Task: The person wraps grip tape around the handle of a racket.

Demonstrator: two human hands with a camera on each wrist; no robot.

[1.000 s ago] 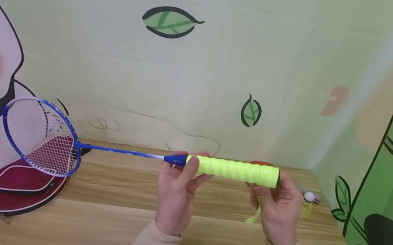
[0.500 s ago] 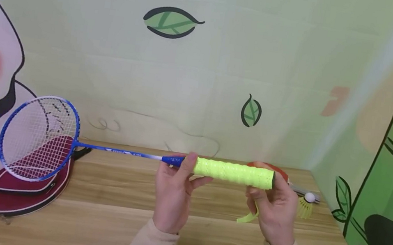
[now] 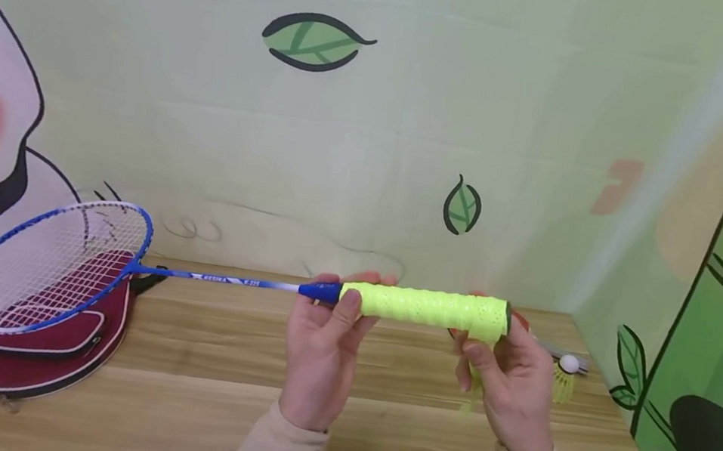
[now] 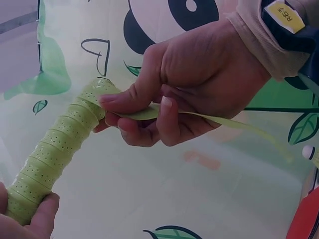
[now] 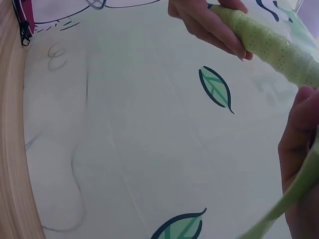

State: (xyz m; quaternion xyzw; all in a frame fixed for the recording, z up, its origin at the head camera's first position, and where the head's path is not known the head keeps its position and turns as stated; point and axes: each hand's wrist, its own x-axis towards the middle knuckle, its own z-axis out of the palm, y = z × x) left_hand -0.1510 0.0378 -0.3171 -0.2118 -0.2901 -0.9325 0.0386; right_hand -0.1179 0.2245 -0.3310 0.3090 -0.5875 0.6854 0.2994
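A blue-and-white badminton racket [image 3: 210, 277] is held level above the table, its head out to the left. Yellow-green perforated overgrip tape [image 3: 419, 307] is wound in overlapping turns along its handle, up to the blue cone [image 3: 320, 292]. My left hand [image 3: 319, 361] grips the handle beside the cone, thumb in front and fingers behind. At the butt end, my right hand [image 3: 518, 387] pinches the tape's free length between thumb and fingers. In the left wrist view the loose tail [image 4: 234, 123] trails past the right hand [image 4: 192, 82].
A maroon racket bag [image 3: 34, 369] lies on the wooden table [image 3: 214, 358] at the left, below the racket head. At the right are a shuttlecock [image 3: 568, 365] and a red object [image 3: 519, 320], partly hidden behind the right hand. A printed cloth backdrop [image 3: 372, 143] stands behind.
The racket has rolled about its length, so its head looks flatter and reaches farther left. The handle's butt end has risen slightly, and a tape flap now hangs below it. Both hands keep their holds.
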